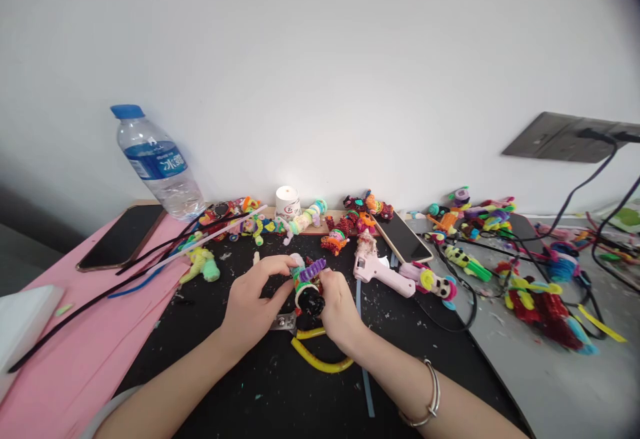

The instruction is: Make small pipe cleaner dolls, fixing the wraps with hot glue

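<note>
Fingers (280,267) of the left hand (250,305) curl over the top and near side of a small pipe-cleaner figure (306,285), clamped on it, while the right hand (339,305) pinches it from the other side, thumb against the purple coil at its top. The figure sits between the two hands, just above the black surface (240,385), its long axis tilted, black round base toward the wearer and the purple end pointing away and right. Both hands are equally close, each touching it. Under the hands lie yellow-handled pliers (320,359). Just beyond, to the right, rests a pink glue gun (380,271); further back stand a white cup (287,201) and a water bottle (157,165) at far left.
</note>
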The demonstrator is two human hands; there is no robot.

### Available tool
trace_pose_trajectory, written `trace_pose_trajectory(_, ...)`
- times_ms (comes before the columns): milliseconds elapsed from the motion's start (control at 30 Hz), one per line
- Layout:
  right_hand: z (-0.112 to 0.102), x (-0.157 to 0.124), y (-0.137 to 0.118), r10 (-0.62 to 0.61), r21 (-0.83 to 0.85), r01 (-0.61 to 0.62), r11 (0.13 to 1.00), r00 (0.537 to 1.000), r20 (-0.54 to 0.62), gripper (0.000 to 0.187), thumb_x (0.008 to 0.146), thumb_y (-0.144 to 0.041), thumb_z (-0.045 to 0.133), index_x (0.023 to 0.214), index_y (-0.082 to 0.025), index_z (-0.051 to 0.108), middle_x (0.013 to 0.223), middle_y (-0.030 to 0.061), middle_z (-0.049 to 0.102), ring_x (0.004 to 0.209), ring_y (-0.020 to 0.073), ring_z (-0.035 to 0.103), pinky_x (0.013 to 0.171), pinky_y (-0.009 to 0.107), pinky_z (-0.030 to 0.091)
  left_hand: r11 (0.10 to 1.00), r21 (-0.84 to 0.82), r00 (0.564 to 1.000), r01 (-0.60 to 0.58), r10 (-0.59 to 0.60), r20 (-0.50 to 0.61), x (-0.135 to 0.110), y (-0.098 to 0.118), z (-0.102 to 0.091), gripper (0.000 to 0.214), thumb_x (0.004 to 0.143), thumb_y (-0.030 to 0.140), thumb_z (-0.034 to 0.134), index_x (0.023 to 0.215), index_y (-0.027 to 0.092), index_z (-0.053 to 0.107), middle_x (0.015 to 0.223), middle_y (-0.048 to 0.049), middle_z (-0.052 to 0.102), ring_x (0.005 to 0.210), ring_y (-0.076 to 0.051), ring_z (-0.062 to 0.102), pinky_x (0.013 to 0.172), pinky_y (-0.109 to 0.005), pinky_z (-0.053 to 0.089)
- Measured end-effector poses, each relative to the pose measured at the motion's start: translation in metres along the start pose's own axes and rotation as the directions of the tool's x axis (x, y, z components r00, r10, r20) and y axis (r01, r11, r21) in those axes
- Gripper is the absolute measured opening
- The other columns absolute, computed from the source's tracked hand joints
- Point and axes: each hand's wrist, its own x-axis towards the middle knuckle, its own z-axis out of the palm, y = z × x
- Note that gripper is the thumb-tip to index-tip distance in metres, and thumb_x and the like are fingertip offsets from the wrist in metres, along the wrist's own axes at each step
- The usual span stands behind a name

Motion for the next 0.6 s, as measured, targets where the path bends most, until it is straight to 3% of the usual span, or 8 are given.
trace_pose_trajectory(200, -0.0015, -0.0014, -0.0071, 0.030, -0.020, -0.031, 0.999, 0.999, -0.023, 0.038, 0.085, -0.016, 0.031, 0.047, -0.023, 0.028, 0.044, -0.0033, 0.032, 0.047, 0.0125, 0.032, 0.046, 0.024, 0.027, 0.998, 0.048, 0.999, -0.031, 0.033, -0.027, -0.0003, 0.0013, -0.0004, 0.015, 0.074, 0.010, 0.061, 0.081, 0.023, 0.057, 0.094, -0.0026, 0.070, 0.090, -0.021, 0.065, 0.082, -0.034, 0.050)
trace_pose_trajectory(467, -0.0017, 0.0003, -0.0065, 0.078, 0.014, -0.077, 0.997, 0.997, -0.014, 0.041, 0.087, -0.022, 0.022, 0.047, -0.023, 0.029, 0.044, -0.0036, 0.032, 0.046, 0.0120, 0.032, 0.047, 0.025, 0.028, 0.999, -0.035, 0.996, -0.006, 0.003, -0.085, 0.0004, 0.0023, -0.0014, 0.019, 0.069, 0.007, 0.064, 0.078, 0.024, 0.061, 0.095, -0.0009, 0.071, 0.093, -0.023, 0.064, 0.088, -0.036, 0.048)
trace_pose_trajectory(600, -0.0035, 0.0005, -0.0061, 0.079, -0.051, -0.081, 0.995, 0.996, -0.046, 0.038, 0.086, -0.023, 0.026, 0.049, -0.022, 0.032, 0.048, -0.0029, 0.036, 0.052, 0.0125, 0.036, 0.051, 0.025, 0.030, 0.998, -0.046, 0.996, -0.032, 0.028, -0.088, -0.0006, 0.0019, -0.0011, 0.023, 0.069, 0.004, 0.063, 0.080, 0.025, 0.062, 0.095, -0.0002, 0.071, 0.097, -0.023, 0.063, 0.091, -0.037, 0.046)
